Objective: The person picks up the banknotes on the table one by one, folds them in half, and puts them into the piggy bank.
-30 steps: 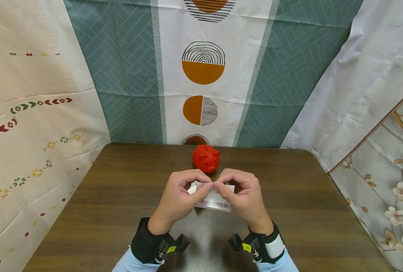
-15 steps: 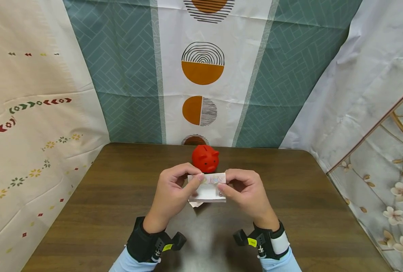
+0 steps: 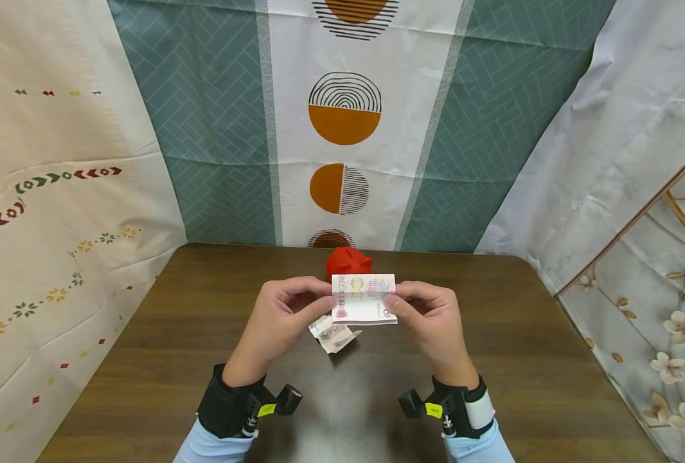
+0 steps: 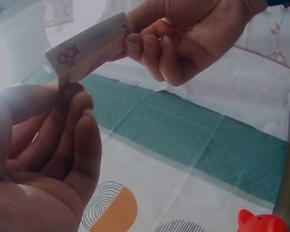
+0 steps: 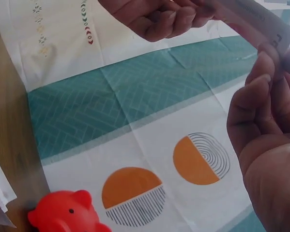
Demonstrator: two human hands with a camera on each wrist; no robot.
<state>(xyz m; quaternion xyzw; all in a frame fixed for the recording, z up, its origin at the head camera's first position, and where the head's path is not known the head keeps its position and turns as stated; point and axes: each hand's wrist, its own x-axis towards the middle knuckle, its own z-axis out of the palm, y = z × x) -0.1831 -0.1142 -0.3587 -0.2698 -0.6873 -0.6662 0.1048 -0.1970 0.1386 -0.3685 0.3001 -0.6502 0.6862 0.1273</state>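
A folded banknote [image 3: 364,308], printed with 100 in the left wrist view, is held up above the table between both hands. My left hand [image 3: 279,315] pinches its left end between thumb and fingers. At the right end, the thumb and fingers of my right hand [image 3: 432,321] pinch it too. Below and left of it, a second, crumpled banknote [image 3: 332,334] lies on the table. Behind the held note stands a red piggy bank [image 3: 348,262]; the note hides its lower part in the head view.
The brown wooden table [image 3: 493,334] ends at a patterned curtain [image 3: 221,128] at the back. White printed cloths hang at the left [image 3: 59,257] and right.
The hands have spread apart and raised the banknote, whose fold has opened wider. It now covers part of the piggy bank, and the crumpled banknote has come into fuller view.
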